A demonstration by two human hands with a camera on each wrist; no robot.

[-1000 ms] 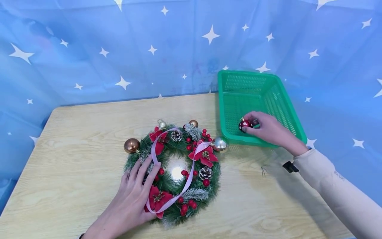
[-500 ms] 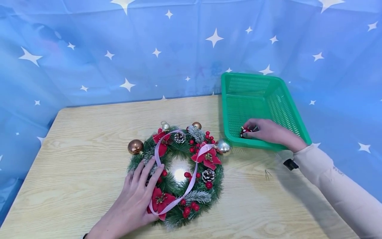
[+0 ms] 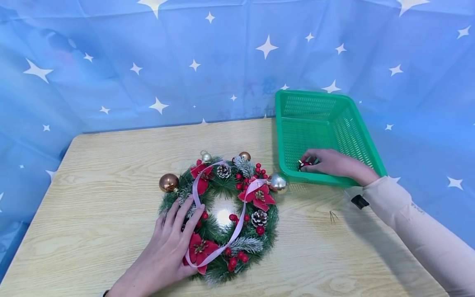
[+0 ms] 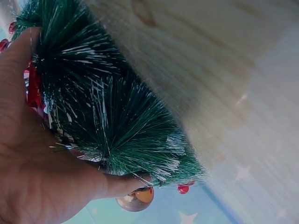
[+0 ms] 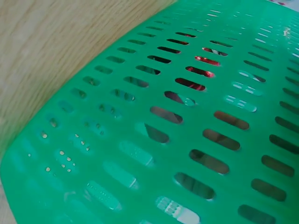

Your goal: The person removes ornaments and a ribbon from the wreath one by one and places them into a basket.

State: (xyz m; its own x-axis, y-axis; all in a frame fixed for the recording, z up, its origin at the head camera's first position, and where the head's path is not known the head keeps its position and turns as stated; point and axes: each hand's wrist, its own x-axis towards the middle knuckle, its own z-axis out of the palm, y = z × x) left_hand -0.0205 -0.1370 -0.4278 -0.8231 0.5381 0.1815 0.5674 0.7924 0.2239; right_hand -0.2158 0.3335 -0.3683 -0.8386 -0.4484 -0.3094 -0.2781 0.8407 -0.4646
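Here, the right hand (image 3: pixel 330 163) reaches into the green basket (image 3: pixel 280 138), its fingers pinching a red dotted bauble (image 3: pixel 304 165) near the near wall; whether the bauble touches the basket's floor is unclear. The left hand (image 3: pixel 163 247) rests its spread fingers on the left side of the wreath (image 3: pixel 219 273), which lies on the tabletop (image 3: pixel 111 185) with a pink ribbon (image 3: pixel 236 234) across it.

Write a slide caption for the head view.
Left hand on a wreath, right hand holding a red ornament in a green basket.
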